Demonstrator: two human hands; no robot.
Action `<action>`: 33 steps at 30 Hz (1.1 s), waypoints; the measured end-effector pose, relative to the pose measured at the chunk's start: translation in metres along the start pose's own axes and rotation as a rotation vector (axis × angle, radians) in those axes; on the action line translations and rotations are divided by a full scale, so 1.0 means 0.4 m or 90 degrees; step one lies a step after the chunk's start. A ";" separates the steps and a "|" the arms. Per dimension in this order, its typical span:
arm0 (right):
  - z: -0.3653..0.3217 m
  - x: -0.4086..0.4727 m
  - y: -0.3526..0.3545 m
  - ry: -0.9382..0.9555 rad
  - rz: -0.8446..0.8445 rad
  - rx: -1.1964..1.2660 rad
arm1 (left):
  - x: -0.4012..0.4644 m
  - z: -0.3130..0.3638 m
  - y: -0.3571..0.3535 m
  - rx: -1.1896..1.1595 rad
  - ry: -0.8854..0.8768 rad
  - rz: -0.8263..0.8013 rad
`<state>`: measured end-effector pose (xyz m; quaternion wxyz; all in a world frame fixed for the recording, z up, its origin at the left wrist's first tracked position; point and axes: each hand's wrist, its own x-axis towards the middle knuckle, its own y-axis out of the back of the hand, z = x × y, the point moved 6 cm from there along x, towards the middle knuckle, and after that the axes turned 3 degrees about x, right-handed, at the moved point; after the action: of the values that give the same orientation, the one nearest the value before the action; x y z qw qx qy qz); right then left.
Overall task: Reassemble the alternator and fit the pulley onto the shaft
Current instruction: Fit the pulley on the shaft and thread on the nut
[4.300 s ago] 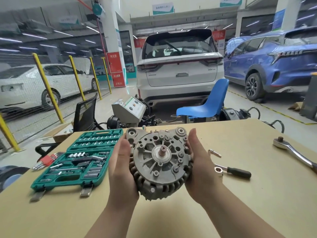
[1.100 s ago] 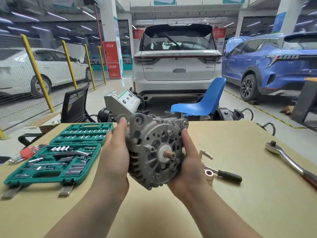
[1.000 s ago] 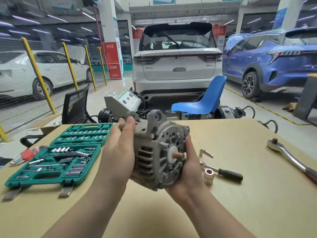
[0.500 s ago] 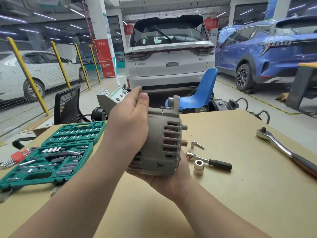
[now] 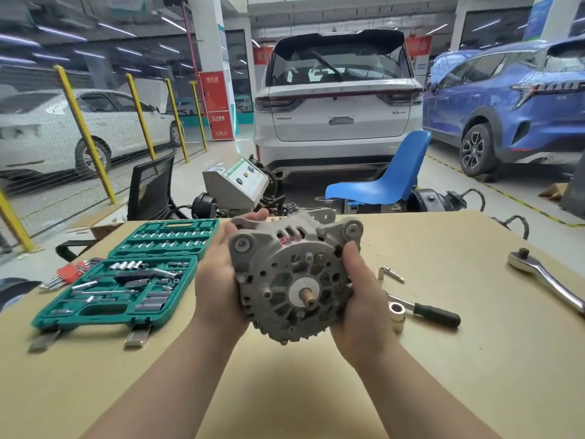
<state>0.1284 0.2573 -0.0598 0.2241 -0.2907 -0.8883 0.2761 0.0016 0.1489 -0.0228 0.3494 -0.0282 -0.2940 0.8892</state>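
A grey cast alternator (image 5: 291, 274) is held above the tan table (image 5: 474, 359), its front face turned toward me and tilted slightly down. Its bare copper-coloured shaft (image 5: 307, 295) sticks out of the centre with no pulley on it. My left hand (image 5: 218, 280) grips the housing's left side, fingers wrapped round the back. On the right side my right hand (image 5: 357, 299) grips it, the thumb lying over the front rim. I see no pulley that I can tell apart; a small silver ring-shaped part (image 5: 397, 313) lies on the table right of my right hand.
An open green socket set case (image 5: 126, 280) lies at the left with red hex keys (image 5: 72, 270) beside it. A small black-handled ratchet (image 5: 424, 310) and a small bit (image 5: 391, 274) lie to the right. A large chrome ratchet (image 5: 544, 280) is at the far right. Blue chair (image 5: 386, 179) beyond.
The alternator has been turned from side-on, shaft pointing right, back to face me. My left hand moved from on top of it to its left side, and my right hand came up its right side.
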 end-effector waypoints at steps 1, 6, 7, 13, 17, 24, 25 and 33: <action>0.000 0.000 -0.006 0.020 -0.012 -0.020 | 0.002 -0.013 0.010 -0.033 0.018 -0.019; 0.031 0.013 0.006 0.042 0.020 -0.092 | 0.052 -0.032 0.053 0.084 0.027 0.044; 0.040 0.015 0.012 0.033 0.031 -0.103 | 0.062 -0.033 0.057 0.109 0.026 0.049; 0.075 0.037 0.027 0.025 0.032 -0.162 | 0.097 -0.096 0.121 0.097 0.057 0.041; 0.096 0.051 0.046 0.037 0.043 -0.204 | 0.114 -0.132 0.157 0.088 0.073 0.049; 0.103 0.057 0.067 0.050 0.073 -0.219 | 0.146 -0.138 0.156 0.170 0.063 0.024; 0.100 0.055 0.073 0.052 0.080 -0.220 | 0.143 -0.138 0.152 0.169 0.053 0.021; 0.108 0.023 0.098 0.045 0.086 -0.209 | 0.116 -0.142 0.148 0.130 0.039 -0.046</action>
<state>0.1131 0.2742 -0.1144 0.1856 -0.3918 -0.8915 0.1316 -0.0545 0.1727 -0.0946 0.3909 -0.0089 -0.1919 0.9002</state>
